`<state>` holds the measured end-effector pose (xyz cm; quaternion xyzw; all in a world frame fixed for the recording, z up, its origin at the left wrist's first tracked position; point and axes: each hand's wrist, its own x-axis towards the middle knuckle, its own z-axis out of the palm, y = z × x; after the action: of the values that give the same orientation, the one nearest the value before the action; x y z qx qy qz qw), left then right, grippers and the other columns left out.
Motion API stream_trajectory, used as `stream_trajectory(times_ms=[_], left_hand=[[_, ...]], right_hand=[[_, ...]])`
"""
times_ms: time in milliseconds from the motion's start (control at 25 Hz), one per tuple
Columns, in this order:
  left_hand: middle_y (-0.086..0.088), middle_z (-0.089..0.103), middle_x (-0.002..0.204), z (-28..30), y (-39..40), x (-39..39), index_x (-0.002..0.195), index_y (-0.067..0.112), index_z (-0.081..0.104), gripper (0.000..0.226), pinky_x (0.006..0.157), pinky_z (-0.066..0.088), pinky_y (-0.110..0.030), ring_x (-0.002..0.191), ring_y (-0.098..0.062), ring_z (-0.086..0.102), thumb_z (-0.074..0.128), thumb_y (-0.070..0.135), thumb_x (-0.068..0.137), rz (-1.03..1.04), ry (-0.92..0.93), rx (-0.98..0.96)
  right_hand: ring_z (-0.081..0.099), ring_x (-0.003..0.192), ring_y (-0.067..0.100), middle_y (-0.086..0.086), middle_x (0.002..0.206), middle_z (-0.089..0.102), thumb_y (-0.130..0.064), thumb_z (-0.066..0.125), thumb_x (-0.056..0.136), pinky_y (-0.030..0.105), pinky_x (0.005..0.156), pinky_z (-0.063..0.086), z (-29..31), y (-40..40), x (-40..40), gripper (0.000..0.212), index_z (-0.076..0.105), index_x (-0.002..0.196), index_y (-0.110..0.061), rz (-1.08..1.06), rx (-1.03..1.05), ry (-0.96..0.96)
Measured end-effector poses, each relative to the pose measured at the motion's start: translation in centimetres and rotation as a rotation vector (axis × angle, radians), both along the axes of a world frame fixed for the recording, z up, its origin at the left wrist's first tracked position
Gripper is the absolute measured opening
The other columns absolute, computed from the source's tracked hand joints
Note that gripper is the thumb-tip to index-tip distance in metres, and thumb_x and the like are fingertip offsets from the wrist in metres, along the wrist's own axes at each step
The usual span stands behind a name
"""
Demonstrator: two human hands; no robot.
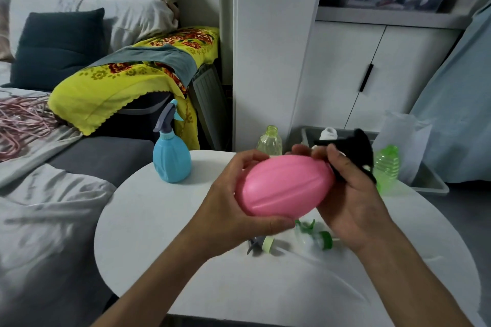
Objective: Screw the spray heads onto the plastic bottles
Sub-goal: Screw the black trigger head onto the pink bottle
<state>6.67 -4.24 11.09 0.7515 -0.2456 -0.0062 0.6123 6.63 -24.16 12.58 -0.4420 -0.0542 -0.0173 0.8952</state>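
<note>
A pink ribbed plastic bottle (pixel 284 186) lies tilted on its side above the round white table (pixel 186 260), its neck pointing right. My left hand (pixel 233 210) grips its body from the left and below. My right hand (pixel 348 194) holds a black spray head (pixel 358 148) at the bottle's neck; the joint itself is hidden by fingers. A blue bottle (pixel 171 159) with a grey-and-blue spray head fitted stands at the table's far left. A clear yellowish bottle (pixel 269 142) without a head stands behind my hands. A green bottle (pixel 386 164) stands at the right.
Two loose spray heads, one pale green (pixel 261 244) and one darker green (pixel 317 239), lie on the table under my hands. A grey bin (pixel 430 183) with a white item sits behind the table. A sofa with a yellow blanket (pixel 119 87) is at the left, white cabinets behind.
</note>
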Motion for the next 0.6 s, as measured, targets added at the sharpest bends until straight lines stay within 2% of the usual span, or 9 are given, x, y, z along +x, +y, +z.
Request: stream_trajectory(times_ms=[80,160,240,280,360,440,520,600], left_hand=[[0.022,0.049,0.125,0.2,-0.2,-0.3,0.13,0.043,0.042,0.094,0.073,0.062,-0.034,0.112,-0.01,0.058,0.093,0.039,0.052,-0.116,0.042,0.012],[0.018,0.054,0.124,0.0,-0.4,-0.5,0.132,0.045,0.042,0.093,0.072,0.062,-0.038,0.111,-0.015,0.062,0.093,0.031,0.055,-0.265,0.189,-0.009],[0.018,0.06,0.12,-0.2,-0.5,-0.5,0.129,0.048,0.048,0.085,0.075,0.06,-0.034,0.111,-0.014,0.063,0.091,0.028,0.058,-0.404,0.319,0.007],[0.018,0.062,0.119,-0.4,-0.5,-0.5,0.128,0.049,0.049,0.084,0.075,0.06,-0.032,0.11,-0.012,0.063,0.091,0.028,0.059,-0.429,0.32,0.044],[0.019,0.061,0.119,-0.8,-0.8,-0.7,0.127,0.052,0.048,0.085,0.075,0.06,-0.029,0.108,-0.007,0.063,0.093,0.031,0.057,-0.377,0.232,0.113],[0.021,0.06,0.119,-1.0,-1.0,-0.8,0.126,0.053,0.046,0.089,0.074,0.061,-0.03,0.106,-0.005,0.062,0.095,0.037,0.054,-0.282,0.148,0.146],[0.022,0.058,0.119,-1.4,-1.2,-0.9,0.128,0.053,0.043,0.093,0.074,0.062,-0.031,0.106,-0.005,0.062,0.095,0.04,0.052,-0.244,0.111,0.139],[0.022,0.057,0.12,-1.9,-1.5,-1.2,0.13,0.052,0.041,0.096,0.074,0.062,-0.031,0.107,-0.007,0.062,0.094,0.042,0.051,-0.206,0.072,0.139]], right_hand=[[0.069,0.096,0.026,0.005,0.078,0.073,-0.03,0.061,0.085,0.043,0.091,0.051,0.3,-0.5,-0.2,0.027,0.062,0.061,-0.018,0.015,0.02,-0.043],[0.067,0.088,0.024,0.001,0.066,0.063,-0.044,0.065,0.082,0.043,0.094,0.049,0.6,-0.9,-0.5,0.038,0.055,0.056,-0.019,0.122,0.03,-0.148],[0.064,0.084,0.024,0.001,0.063,0.061,-0.051,0.074,0.074,0.045,0.096,0.048,0.7,-1.3,-0.7,0.043,0.052,0.054,-0.019,0.247,0.009,-0.189],[0.065,0.085,0.025,0.002,0.064,0.062,-0.047,0.078,0.072,0.045,0.096,0.048,0.6,-1.4,-0.7,0.042,0.052,0.053,-0.02,0.272,-0.028,-0.177],[0.067,0.087,0.024,0.003,0.066,0.065,-0.032,0.081,0.07,0.042,0.093,0.049,0.4,-1.5,-0.8,0.036,0.052,0.051,-0.02,0.259,-0.103,-0.135],[0.067,0.083,0.02,0.002,0.06,0.062,-0.018,0.068,0.077,0.038,0.092,0.047,0.4,-1.2,-0.8,0.034,0.05,0.049,-0.021,0.189,-0.132,-0.096],[0.064,0.075,0.016,0.001,0.053,0.057,-0.014,0.056,0.081,0.035,0.09,0.045,0.4,-0.9,-0.7,0.036,0.048,0.046,-0.021,0.108,-0.154,-0.061],[0.062,0.072,0.015,0.001,0.051,0.055,-0.016,0.058,0.079,0.029,0.083,0.049,0.4,-0.7,-0.6,0.036,0.047,0.045,-0.02,0.05,-0.18,-0.041]])
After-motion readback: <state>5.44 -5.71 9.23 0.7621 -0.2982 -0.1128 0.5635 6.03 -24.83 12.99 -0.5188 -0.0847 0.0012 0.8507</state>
